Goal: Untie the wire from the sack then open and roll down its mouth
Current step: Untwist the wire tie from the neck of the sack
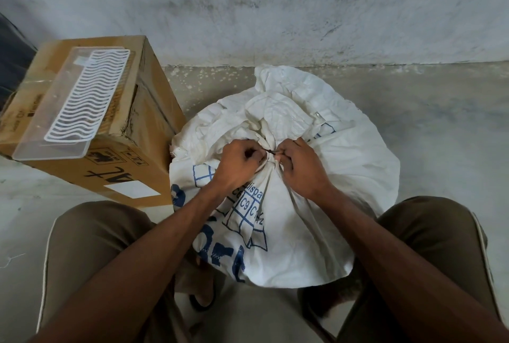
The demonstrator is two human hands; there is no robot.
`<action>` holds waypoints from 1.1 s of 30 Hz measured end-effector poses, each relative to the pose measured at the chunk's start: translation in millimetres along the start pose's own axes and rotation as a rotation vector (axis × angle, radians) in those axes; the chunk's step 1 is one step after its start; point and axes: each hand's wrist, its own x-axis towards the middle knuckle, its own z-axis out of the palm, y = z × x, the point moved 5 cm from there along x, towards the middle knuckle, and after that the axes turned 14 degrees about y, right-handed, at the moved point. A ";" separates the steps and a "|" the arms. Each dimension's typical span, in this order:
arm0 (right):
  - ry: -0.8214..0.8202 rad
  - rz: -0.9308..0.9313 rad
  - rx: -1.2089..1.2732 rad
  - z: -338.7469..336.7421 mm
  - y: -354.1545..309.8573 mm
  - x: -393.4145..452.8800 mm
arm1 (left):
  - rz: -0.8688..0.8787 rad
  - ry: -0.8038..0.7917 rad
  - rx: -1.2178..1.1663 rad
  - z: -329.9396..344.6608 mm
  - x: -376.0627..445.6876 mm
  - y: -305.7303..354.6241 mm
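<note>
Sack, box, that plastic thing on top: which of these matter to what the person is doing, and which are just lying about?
Part of the job:
white sack, its neck bunched
dark wire around the neck
left hand and right hand, pinching the wire

Just lying about:
cardboard box
clear plastic tray on the box

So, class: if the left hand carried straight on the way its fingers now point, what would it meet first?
The left hand points rightward at the sack's tied neck. It would meet the dark wire first, which its fingers already seem to pinch, then the right hand just beyond. Depth is hard to judge.
</note>
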 end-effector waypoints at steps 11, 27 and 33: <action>-0.007 0.022 0.030 -3.3 -2.5 -0.3 | 0.412 0.000 0.209 -0.6 -7.1 21.3; 0.004 0.029 0.050 -5.2 -3.2 4.0 | -0.215 0.129 -0.097 -9.1 5.4 -3.5; 0.055 0.044 0.115 -10.8 -7.1 6.4 | -0.223 0.080 -0.083 -23.9 15.1 -3.2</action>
